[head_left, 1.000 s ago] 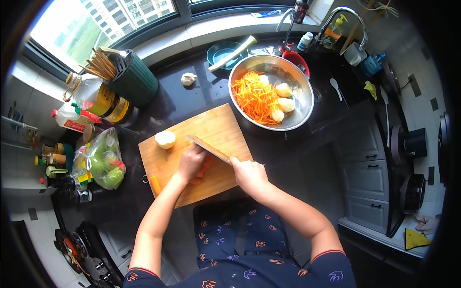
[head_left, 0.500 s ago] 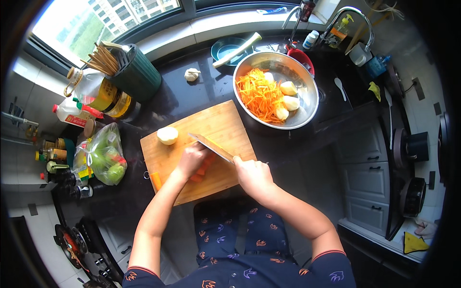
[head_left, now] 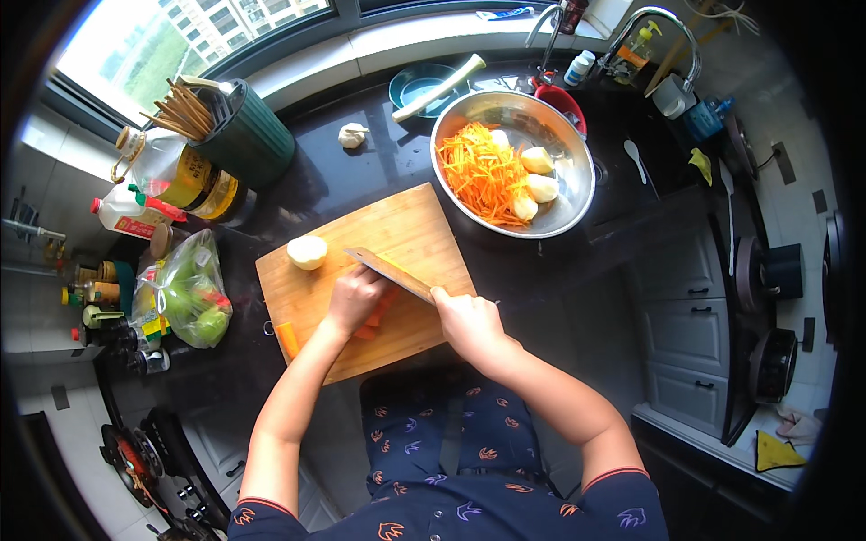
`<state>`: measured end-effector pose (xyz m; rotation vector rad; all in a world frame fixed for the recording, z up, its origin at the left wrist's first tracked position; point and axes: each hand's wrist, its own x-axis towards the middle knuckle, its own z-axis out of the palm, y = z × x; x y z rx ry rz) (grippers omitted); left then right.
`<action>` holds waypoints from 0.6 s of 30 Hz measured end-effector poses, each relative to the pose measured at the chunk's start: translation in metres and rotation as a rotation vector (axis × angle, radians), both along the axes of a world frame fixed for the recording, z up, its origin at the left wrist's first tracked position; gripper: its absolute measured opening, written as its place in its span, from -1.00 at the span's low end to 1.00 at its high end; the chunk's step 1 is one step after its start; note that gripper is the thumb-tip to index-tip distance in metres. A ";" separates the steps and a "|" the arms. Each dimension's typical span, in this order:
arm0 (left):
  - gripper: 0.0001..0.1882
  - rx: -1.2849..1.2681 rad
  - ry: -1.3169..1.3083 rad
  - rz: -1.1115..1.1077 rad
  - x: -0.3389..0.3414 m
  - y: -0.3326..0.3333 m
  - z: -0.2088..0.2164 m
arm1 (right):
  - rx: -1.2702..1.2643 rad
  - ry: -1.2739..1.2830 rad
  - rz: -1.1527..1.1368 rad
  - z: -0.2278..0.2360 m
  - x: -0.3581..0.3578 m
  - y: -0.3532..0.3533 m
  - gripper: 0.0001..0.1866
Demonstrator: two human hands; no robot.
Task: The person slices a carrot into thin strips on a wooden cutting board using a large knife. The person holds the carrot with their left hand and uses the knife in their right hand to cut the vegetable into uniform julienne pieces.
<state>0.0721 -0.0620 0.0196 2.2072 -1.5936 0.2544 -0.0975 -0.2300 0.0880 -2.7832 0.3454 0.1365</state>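
Observation:
My right hand (head_left: 469, 326) is closed round the handle of a kitchen knife (head_left: 390, 272), whose broad blade points up and left over the wooden cutting board (head_left: 417, 216). Against the blade's near side, my left hand (head_left: 357, 294) presses down with bent fingers on carrot slices (head_left: 372, 323), which it partly hides. A sliver of orange carrot shows along the blade's far edge. At the board's left lies a peeled, pale round vegetable (head_left: 307, 252), perhaps a potato. One carrot piece (head_left: 287, 340) rests by the board's lower left edge.
Behind the board to the right stands a metal bowl (head_left: 577, 185) with shredded carrot (head_left: 483, 171) and several peeled pale pieces. A garlic bulb (head_left: 353, 135), a teal bowl (head_left: 406, 86) and a utensil holder (head_left: 257, 135) stand farther back. A bag of green vegetables (head_left: 197, 302) sits left.
The whole view has shifted slightly, moving everything a little left and up. Both hands and the knife keep nearly the same place on the board.

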 end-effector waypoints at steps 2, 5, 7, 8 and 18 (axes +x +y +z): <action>-0.87 -0.027 -0.007 -0.004 0.001 0.002 -0.005 | -0.009 -0.012 0.004 0.000 0.001 -0.001 -0.95; -0.86 0.000 -0.005 -0.007 0.002 0.003 -0.003 | 0.002 0.032 0.007 0.016 0.000 0.001 -0.94; -0.84 -0.038 -0.003 -0.010 0.002 0.005 -0.004 | 0.014 0.062 0.011 0.019 -0.003 0.002 -0.93; -0.83 -0.056 -0.002 -0.011 0.002 0.006 -0.004 | 0.018 0.061 0.016 0.015 -0.003 0.002 -0.92; -0.84 -0.012 0.046 -0.038 0.004 0.010 -0.007 | -0.019 0.012 0.032 0.017 -0.002 0.002 -0.74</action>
